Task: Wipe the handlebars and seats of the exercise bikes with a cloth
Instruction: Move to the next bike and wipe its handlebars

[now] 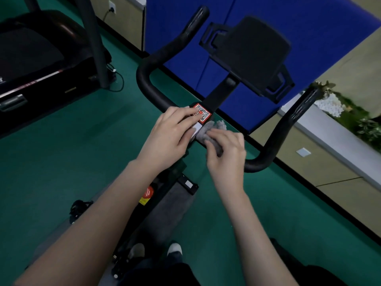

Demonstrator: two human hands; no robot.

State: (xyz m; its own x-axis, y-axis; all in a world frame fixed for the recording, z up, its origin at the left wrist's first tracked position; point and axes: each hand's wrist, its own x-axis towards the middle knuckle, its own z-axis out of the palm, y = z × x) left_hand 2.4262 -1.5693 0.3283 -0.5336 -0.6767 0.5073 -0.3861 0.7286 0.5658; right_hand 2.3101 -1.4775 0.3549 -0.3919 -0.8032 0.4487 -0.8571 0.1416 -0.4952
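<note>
At handlebar (142,79) centre: left hand (171,133) lies flat, fingers straight over sticker (203,113); right hand (226,153) grips bunched cloth (214,127) on handlebar, just right of sticker.

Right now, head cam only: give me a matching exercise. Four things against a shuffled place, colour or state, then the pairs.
Things:
1. cloth
2. left hand
3. QR sticker
4. treadmill

Descriptions:
A. stands on the green floor, far left
B. red-bordered, at the centre of the handlebar
C. grey, bunched under the right hand
D. fingers straight, lying across the middle of the bar

Pairs: 1-C, 2-D, 3-B, 4-A
</note>
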